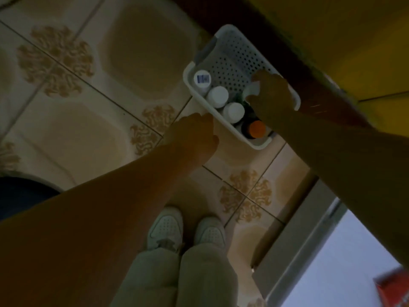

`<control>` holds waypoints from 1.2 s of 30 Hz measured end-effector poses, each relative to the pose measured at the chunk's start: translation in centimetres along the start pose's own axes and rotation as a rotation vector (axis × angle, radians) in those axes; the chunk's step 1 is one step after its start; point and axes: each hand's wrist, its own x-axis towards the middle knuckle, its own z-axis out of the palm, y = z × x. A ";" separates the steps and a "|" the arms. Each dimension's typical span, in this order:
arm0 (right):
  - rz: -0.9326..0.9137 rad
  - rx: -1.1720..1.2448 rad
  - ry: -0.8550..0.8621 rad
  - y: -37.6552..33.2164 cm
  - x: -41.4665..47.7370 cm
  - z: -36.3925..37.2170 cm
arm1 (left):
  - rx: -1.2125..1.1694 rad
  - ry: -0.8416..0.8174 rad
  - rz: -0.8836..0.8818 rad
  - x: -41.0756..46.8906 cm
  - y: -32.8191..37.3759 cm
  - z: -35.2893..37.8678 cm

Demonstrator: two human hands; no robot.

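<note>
A white perforated plastic basket (235, 60) stands on the tiled floor, partly under a dark furniture edge. Inside it are three white-capped bottles: one with a barcode sticker (202, 79), a second (218, 95) and a third (233, 111). An orange-capped dark bottle (256, 128) stands at the basket's near end. My right hand (273, 97) reaches into the basket, fingers curled round another white-capped bottle (251, 91), most of it hidden by the hand. My left hand (192, 135) hovers by the basket's near-left rim with relaxed fingers, holding nothing; whether it touches the rim is unclear.
The dark wooden edge (309, 69) of a yellow surface overhangs the basket. My two white shoes (166, 227) stand on the patterned tiles just below it. A dark round object (20, 196) lies at the left, with a pale panel (294, 244) and an orange box (394, 289) at lower right.
</note>
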 end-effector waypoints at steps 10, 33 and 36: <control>-0.067 -0.075 -0.010 -0.8 -2.8 -2.1 | 0.047 0.007 0.007 -1.4 0.8 -2.1; -0.658 -0.102 0.692 -24.9 -40.9 -68.8 | 0.169 0.738 -0.063 -51.5 13.7 -49.4; -0.619 -0.092 0.812 -23.5 -47.6 -74.8 | 0.189 0.816 -0.001 -57.6 17.1 -52.9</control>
